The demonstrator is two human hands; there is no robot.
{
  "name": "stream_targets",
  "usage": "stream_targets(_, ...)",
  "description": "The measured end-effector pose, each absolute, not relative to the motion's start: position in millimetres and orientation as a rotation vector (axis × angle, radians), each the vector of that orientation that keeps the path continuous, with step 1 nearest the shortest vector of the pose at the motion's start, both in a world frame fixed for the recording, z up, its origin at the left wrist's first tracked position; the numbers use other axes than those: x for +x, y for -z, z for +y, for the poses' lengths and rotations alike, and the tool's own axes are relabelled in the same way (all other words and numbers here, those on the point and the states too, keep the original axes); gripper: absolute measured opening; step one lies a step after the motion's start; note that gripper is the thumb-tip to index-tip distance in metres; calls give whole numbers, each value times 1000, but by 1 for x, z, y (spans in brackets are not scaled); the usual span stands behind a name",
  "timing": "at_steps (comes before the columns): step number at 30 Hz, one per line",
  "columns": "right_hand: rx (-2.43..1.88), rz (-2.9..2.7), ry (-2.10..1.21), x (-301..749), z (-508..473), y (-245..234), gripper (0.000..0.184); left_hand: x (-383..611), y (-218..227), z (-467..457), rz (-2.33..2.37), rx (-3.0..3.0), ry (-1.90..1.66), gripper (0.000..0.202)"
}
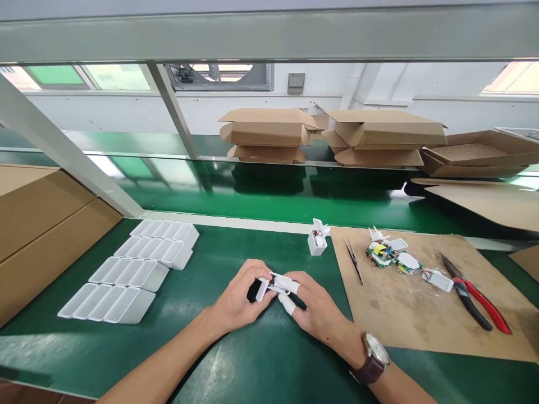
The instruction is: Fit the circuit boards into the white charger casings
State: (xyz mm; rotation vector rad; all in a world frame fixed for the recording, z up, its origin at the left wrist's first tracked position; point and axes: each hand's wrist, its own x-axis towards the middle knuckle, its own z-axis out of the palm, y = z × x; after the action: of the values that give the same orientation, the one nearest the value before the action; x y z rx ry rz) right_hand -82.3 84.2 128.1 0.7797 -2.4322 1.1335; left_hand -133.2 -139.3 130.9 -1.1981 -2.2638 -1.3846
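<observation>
Between my two hands, above the green bench, is a small white plastic housing (278, 284) with electronic parts showing inside it. My left hand (242, 294) grips its left end between thumb and fingers, next to a white flap-like piece. On the other end, my right hand (314, 303) pinches the housing; white finger covers are on its thumb and forefinger. Beyond my right hand stands another white housing (317, 242), its lid up and wires visible inside. The fingers partly hide the held housing.
Rows of white open cases (122, 303) stand at the left, near a large carton (50, 224). On a brown board (404, 325) at right lie tweezers (353, 261), circuit boards (391, 255) and red-black pliers (475, 297). Cardboard boxes (269, 126) sit behind; a metal beam (269, 36) crosses overhead.
</observation>
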Motion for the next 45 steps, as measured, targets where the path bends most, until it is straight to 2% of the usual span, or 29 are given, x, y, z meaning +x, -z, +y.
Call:
stream_targets(2,767,-2429,-1196,-83,83,-126,30,-134,-128,-139,-2281,-1153,1397,32)
stream_targets(4,674,-2402,-1386,-84,81,-125,23,-134,-125,-139,-2285,-1080,1443,46)
stream_targets(7,374,-2281,-1982,-86,76,-127,24,-133,-123,-137,-2272,-1033,1439,96)
stream_targets(8,263,-2206,-2226,-86,74,-129,28,-132,-123,-135,-2256,-1054,1404,106)
stream_targets(9,164,-2118,-2449,-85,72,-130,33,-131,-123,-134,-2232,-1083,1366,109)
stream_targets(11,47,-1954,-2759,-84,69,-134,43,-128,-124,-130,-2150,-1143,1309,99)
stream_targets(15,13,-1808,-2926,-82,65,-140,52,-125,-127,-127,-2051,-1177,1239,87)
stream_targets(22,88,-1978,-2733,-84,65,-136,50,-126,-127,-128,-2121,-1150,1197,85)
stream_targets(26,153,-2097,-2354,-84,61,-129,47,-129,-123,-129,-2207,-1067,1135,85)
stream_targets(30,216,-2129,-2024,-87,65,-128,33,-135,-115,-135,-2374,-885,1145,83)
stream_targets(36,-57,-1946,-1534,-116,104,-119,31,-163,-119,-131,-2522,-698,1297,80)
stream_targets(40,-113,-1950,-1537,-138,126,-98,41,-194,-127,-104,-2549,-729,1394,86)
stream_targets(45,-21,-1943,-1571,-153,124,-84,39,-225,-124,-59,-2535,-793,1522,87)
